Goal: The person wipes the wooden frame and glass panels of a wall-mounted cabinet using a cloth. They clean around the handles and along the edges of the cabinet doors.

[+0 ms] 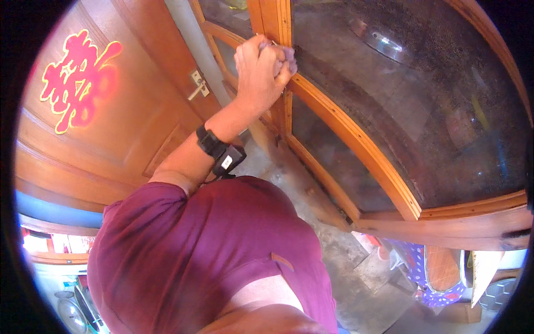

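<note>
My left hand point(263, 69) is closed around a crumpled purplish-grey cloth point(288, 58). It holds the cloth at the upright stile of a wooden-framed door or window panel point(273, 18), close to where a crossbar point(354, 133) meets it. A black device on a strap point(223, 152) sits on my left wrist. Dark mesh or glass point(375, 96) fills the framed panel, and what lies behind it is blurred. My right hand is out of view.
To the left stands a brown wooden door point(146, 71) with a metal handle point(199, 85) and a red decoration point(79, 83). Below the frame lies a grey floor point(350, 259). A purple polka-dot cloth point(442, 294) and a wooden board point(442, 267) are at lower right.
</note>
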